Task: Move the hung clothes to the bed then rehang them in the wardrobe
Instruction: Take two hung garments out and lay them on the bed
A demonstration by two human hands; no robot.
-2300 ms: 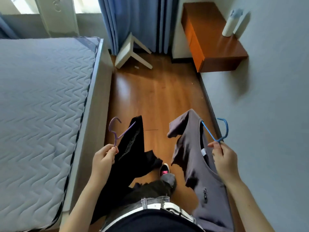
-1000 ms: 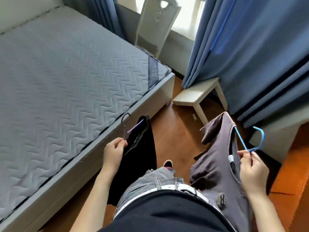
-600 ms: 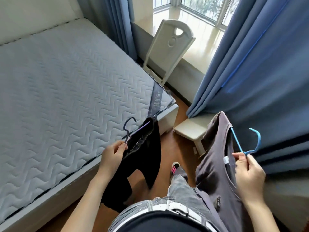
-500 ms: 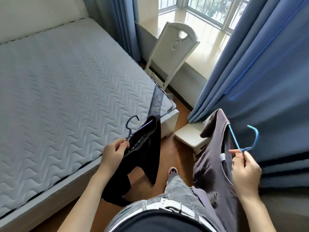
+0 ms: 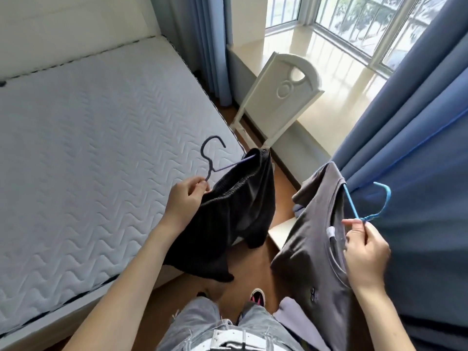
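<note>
Shorts (image 5: 238, 206) swung bedward, left hand (image 5: 186, 198) pinching dark hanger (image 5: 206, 158), right hand (image 5: 366, 249) blue hanger (image 5: 352, 202) (shirt (image 5: 311, 249) hem seemingly off-frame)

A pale grey bed (image 5: 88, 148) fills the left of the frame, its mattress quilted in a wavy zigzag pattern. At centre are black shorts (image 5: 243, 203) on a dark hanger (image 5: 233, 163) with a violet arm. At right, a brownish-grey shirt (image 5: 311, 244) with a white neck label is on a bright blue hanger (image 5: 352, 202). Blue curtains (image 5: 417, 160) fill the right side. The white chair (image 5: 278, 89), upper centre, has carved rings. The floor (image 5: 255, 269) is warm brown wood. At the bottom are grey jeans (image 5: 200, 320), a white belt (image 5: 228, 336) and a black and pink shoe (image 5: 257, 298).
</note>
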